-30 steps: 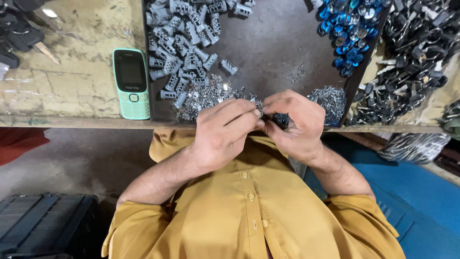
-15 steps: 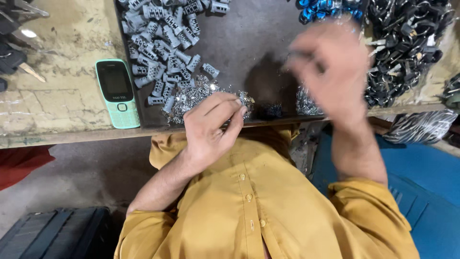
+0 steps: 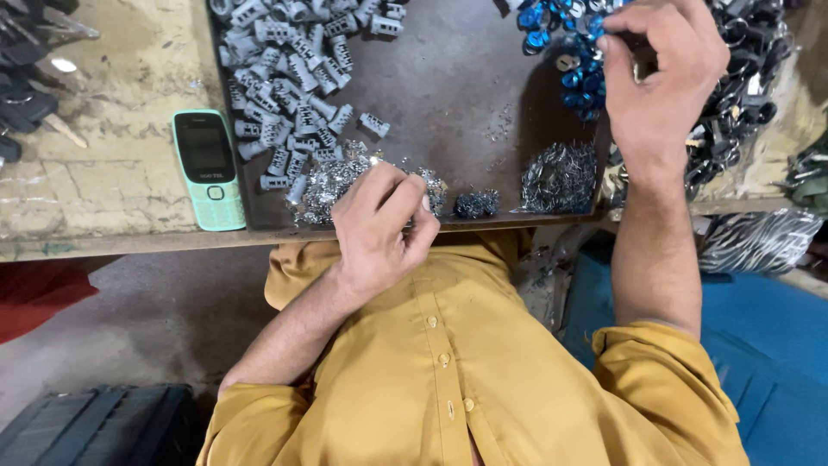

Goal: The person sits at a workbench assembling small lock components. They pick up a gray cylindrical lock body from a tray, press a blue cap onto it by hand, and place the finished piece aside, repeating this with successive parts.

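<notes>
My left hand (image 3: 384, 226) hovers at the near edge of the dark work mat (image 3: 466, 103), fingers curled with thumb against fingertips. Nothing shows in its grip. It is over a heap of tiny shiny metal bits (image 3: 332, 181). My right hand (image 3: 660, 73) is stretched to the far right, fingertips bent down onto a pile of blue ring-shaped parts (image 3: 561, 39). Whether it pinches one is hidden by the fingers. A heap of grey ribbed metal cylinders (image 3: 289, 69) lies at the mat's far left.
A green push-button phone (image 3: 208, 168) lies on the worn tabletop left of the mat. Two small piles of metal bits (image 3: 561, 177) and dark bits (image 3: 476, 204) sit near the front edge. Black assembled parts (image 3: 746, 78) crowd the right. A dark crate (image 3: 95, 427) is on the floor.
My hands were together at the table edge around a small dark part. The right hand has since swung up and right to the blue parts; the left stayed, fingers curled.
</notes>
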